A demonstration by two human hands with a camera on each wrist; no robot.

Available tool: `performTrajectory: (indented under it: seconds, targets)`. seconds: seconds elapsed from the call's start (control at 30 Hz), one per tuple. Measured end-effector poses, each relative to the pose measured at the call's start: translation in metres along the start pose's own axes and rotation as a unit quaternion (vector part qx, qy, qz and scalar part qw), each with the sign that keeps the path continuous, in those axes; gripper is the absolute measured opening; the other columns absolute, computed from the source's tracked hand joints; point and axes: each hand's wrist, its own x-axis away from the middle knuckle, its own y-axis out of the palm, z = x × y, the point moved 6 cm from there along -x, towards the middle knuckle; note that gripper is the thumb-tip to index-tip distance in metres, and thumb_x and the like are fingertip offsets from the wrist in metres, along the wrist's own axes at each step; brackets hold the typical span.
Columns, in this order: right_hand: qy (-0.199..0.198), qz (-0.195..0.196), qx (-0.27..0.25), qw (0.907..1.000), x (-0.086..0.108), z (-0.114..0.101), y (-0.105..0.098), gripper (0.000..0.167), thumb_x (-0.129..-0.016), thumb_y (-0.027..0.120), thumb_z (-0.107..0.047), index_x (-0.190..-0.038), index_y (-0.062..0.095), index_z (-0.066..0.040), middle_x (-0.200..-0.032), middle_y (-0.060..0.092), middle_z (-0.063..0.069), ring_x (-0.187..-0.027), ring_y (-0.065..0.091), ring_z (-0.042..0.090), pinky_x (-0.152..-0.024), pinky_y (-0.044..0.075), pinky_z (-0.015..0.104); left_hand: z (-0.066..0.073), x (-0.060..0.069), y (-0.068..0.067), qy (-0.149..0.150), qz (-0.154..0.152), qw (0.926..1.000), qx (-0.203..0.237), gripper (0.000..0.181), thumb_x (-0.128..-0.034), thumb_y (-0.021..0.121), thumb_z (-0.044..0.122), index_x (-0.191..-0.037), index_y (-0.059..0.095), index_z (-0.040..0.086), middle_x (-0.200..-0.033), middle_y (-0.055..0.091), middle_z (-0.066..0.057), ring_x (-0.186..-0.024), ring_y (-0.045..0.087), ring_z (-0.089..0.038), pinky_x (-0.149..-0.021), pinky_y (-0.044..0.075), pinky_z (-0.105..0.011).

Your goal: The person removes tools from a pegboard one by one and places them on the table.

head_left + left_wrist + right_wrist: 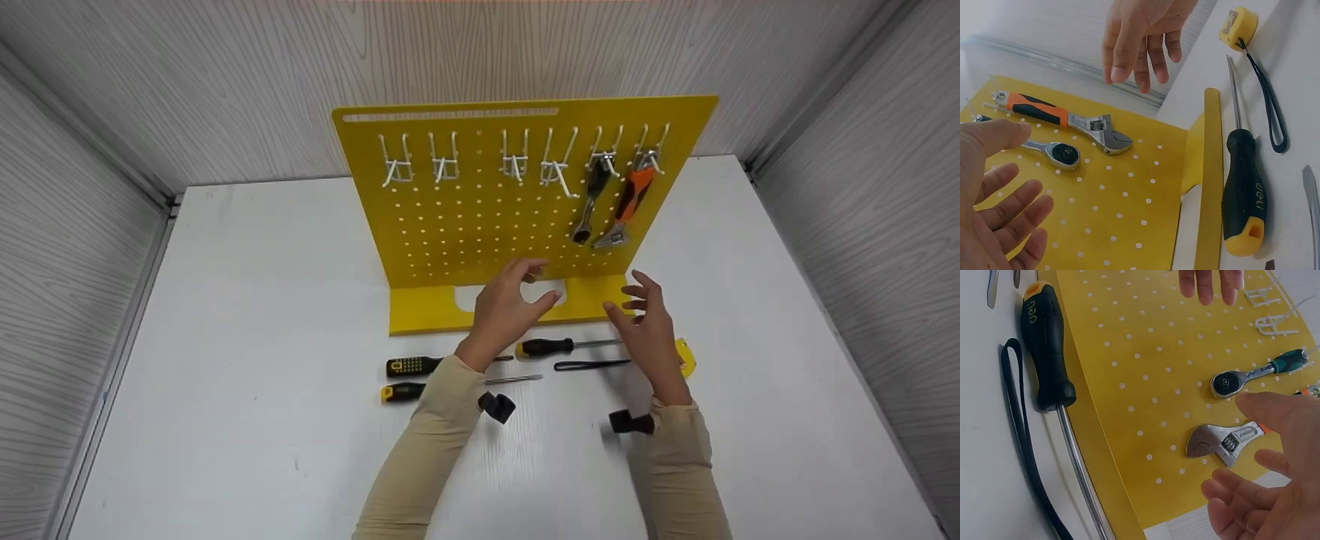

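Observation:
My left hand (504, 313) is raised before the lower middle of the yellow pegboard (480, 255), fingers loosely bent and holding nothing. Further right, my right hand (649, 328) hovers by the board's base with fingers spread and nothing in them. An adjustable wrench (636, 193) with an orange and black handle hangs from the rightmost hook. Beside it hangs a ratchet wrench (1227, 383) with a dark green handle. On the table below lie a black and yellow screwdriver (1244, 185) and a yellow tape measure (1239, 27) with a black strap, partly hidden by my right arm in the head view.
Two more screwdrivers (411, 366) (403, 391) lie left of centre, partly under my left forearm. Several white double hooks (442, 166) on the pegboard carry nothing. A black wrist camera mount (498, 407) sticks out from each sleeve. Pale walls enclose the white table (262, 315).

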Motion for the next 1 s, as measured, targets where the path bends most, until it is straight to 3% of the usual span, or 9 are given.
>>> performTrajectory:
  seconds: [0.17, 0.4, 0.6, 1.0]
  targets:
    - [-0.008, 0.000, -0.011, 0.9999, -0.007, -0.010, 0.010, 0.075, -0.093, 0.061, -0.039, -0.150, 0.019, -0.014, -0.138, 0.044, 0.021, -0.113, 0.056, 0.031, -0.093, 0.049, 0.046, 0.001, -0.007, 0.000, -0.013, -0.006, 0.9997, 0.019, 0.048, -0.0881, 0.069, 0.034, -0.131, 0.055, 0.017, -0.124, 0.059, -0.002, -0.117, 0.057, -0.023, -0.085, 0.051, -0.039]
    - [-0.019, -0.002, -0.023, 0.9995, -0.013, -0.019, 0.023, 0.074, -0.094, 0.060, -0.037, -0.150, 0.020, -0.011, -0.142, 0.042, 0.022, -0.112, 0.057, 0.033, -0.095, 0.045, 0.047, 0.001, -0.016, 0.000, -0.042, -0.014, 0.9979, 0.047, 0.050, -0.0883, 0.069, 0.033, -0.133, 0.053, 0.020, -0.129, 0.058, -0.001, -0.120, 0.054, -0.023, -0.094, 0.047, -0.041]
    - [-0.022, -0.003, -0.030, 0.9993, -0.018, -0.023, 0.029, 0.070, -0.095, 0.060, -0.030, -0.149, 0.021, -0.010, -0.140, 0.044, 0.022, -0.111, 0.059, 0.034, -0.093, 0.050, 0.046, 0.004, -0.028, -0.003, -0.042, -0.013, 0.9963, 0.073, 0.052, -0.0887, 0.069, 0.034, -0.134, 0.052, 0.015, -0.129, 0.058, -0.003, -0.119, 0.054, -0.022, -0.096, 0.046, -0.039]
    - [-0.010, -0.007, -0.060, 0.9981, -0.035, -0.036, 0.030, 0.068, -0.096, 0.059, -0.031, -0.150, 0.021, -0.016, -0.143, 0.046, 0.015, -0.110, 0.056, 0.033, -0.085, 0.047, 0.032, 0.010, -0.050, -0.005, -0.067, -0.024, 0.9896, 0.125, 0.056, -0.0884, 0.069, 0.035, -0.137, 0.050, 0.017, -0.134, 0.057, -0.002, -0.123, 0.052, -0.016, -0.102, 0.044, -0.038]
